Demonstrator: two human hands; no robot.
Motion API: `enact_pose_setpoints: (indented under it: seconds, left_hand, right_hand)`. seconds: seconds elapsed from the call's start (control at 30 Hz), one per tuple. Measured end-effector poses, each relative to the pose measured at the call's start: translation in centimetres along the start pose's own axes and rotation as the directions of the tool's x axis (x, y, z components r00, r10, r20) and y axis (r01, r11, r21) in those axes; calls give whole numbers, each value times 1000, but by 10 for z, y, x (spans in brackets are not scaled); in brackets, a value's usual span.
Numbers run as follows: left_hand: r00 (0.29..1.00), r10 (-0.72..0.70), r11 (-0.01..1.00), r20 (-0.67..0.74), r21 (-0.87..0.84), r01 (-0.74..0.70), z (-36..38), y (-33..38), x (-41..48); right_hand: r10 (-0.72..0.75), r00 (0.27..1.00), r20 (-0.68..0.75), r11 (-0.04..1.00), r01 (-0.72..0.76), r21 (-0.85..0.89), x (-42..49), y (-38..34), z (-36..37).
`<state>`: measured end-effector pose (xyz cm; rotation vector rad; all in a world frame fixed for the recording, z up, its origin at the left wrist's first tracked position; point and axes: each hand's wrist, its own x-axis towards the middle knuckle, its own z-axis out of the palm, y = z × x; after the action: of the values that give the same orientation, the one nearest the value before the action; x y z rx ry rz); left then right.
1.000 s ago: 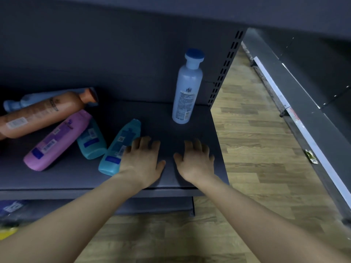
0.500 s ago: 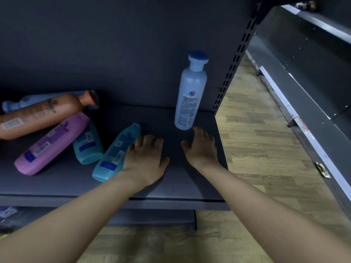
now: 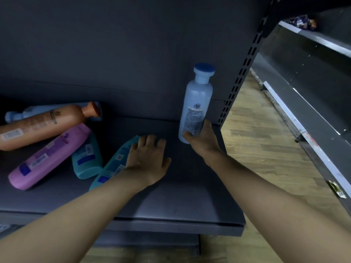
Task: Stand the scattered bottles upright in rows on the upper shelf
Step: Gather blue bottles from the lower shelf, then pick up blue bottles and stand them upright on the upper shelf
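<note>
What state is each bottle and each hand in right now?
standing blue bottle: upright, gripped near base.
orange bottle: lying.
purple bottle: lying.
short teal bottle: lying.
long teal bottle: lying.
rear blue bottle: lying behind orange bottle.
left hand: fingers straight.
right hand: grips standing blue bottle.

Single head-worn wide-angle view. It looks forward and down from the near edge of the shelf (image 3: 190, 202), at close range. The wooden floor (image 3: 262, 149) fills the right side.
</note>
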<state>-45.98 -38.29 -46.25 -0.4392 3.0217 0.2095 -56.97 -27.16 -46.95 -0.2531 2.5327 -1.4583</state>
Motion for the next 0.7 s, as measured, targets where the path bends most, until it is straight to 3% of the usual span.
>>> enact_pose_setpoints:
  seconds: [0.17,0.37,0.7]
  left_hand:
    - [1000,4,1000,-14,1,-4,-2,-4,2]
    - [1000,-10,1000,-16,8,10,-1,-9,4]
    - [999,-42,998,5,35,42,-2,-10,3]
  right_hand:
    - [95,993,-65,984,-84,157,14,-6,11]
    - [81,980,-181,967,-33,252,23,-13,19]
    - [30,980,-198,967,22,252,19,-21,7]
